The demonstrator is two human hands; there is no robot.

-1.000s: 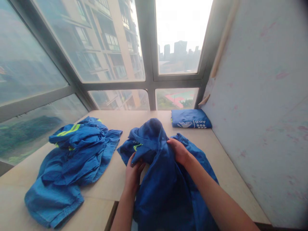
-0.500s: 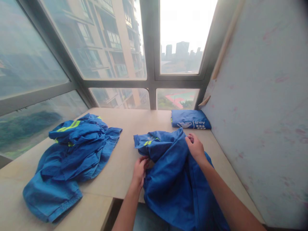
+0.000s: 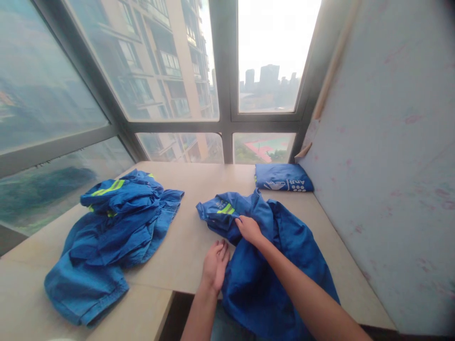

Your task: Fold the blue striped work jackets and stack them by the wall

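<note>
Garment [image 3: 256,277] in blue seems mid-straightening, right hand [image 3: 249,230] pinching its cloth, left hand [image 3: 215,265] unclenched beside it; smoothing seems called for.

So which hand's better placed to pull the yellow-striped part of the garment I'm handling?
Right, I'd say: your right hand appears to grip the blue garment just beside its yellow stripes. Your left hand sits nearer you, at the cloth's left edge, without visible grip.

I am viewing this scene through one head-worn camera, which is facing forward and down from close above the pale tabletop [image 3: 176,263], while its upper field is taking in the windows [image 3: 270,42] beyond.
</note>
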